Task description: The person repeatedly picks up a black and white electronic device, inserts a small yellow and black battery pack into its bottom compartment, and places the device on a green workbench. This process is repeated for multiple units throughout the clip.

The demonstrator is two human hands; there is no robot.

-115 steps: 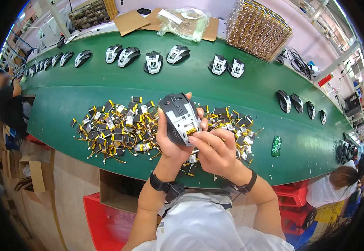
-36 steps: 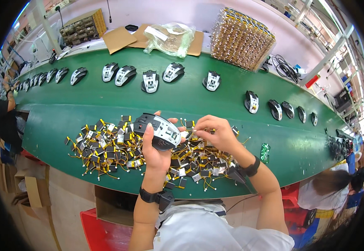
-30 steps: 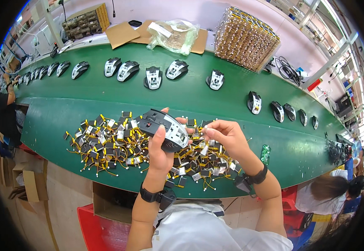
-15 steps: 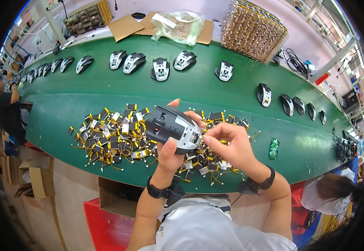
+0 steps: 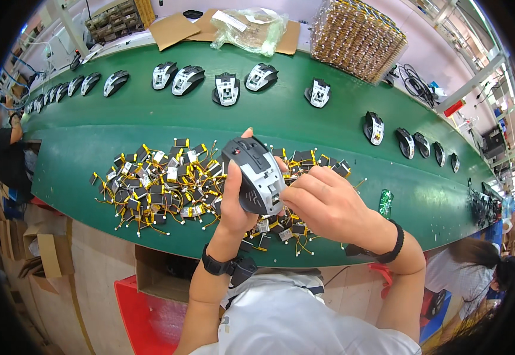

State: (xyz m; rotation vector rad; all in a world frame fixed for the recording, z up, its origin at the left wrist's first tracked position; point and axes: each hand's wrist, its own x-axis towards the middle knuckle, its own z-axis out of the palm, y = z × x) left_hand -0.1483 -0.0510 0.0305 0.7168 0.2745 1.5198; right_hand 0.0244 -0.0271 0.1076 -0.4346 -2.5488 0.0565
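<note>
A black and silver computer mouse (image 5: 252, 171), its silver top panel with openings in it, is tilted in my left hand (image 5: 233, 204). The thumb lies along its near side and fingertips show past its far edge. At the mouse's lower right end, my right hand (image 5: 328, 204) is closed, fingertips drawn together against the silver panel. Whatever the right fingertips pinch is hidden behind the hand. Beneath both hands spreads a loose pile of small battery packs (image 5: 171, 174) with yellow tape, thin wires and white plugs.
Several similar mice (image 5: 226, 89) stand along the far side of the green table (image 5: 340, 139). A green circuit board (image 5: 386, 202) lies right of my hands. Behind are a tall stack of brown trays (image 5: 358, 41), cardboard and a plastic bag (image 5: 251, 29). A person (image 5: 473, 272) sits at right.
The mouse has turned so its silver end points more toward me. My right hand has rolled over, its back now facing up, and closed further at the mouse's end.
</note>
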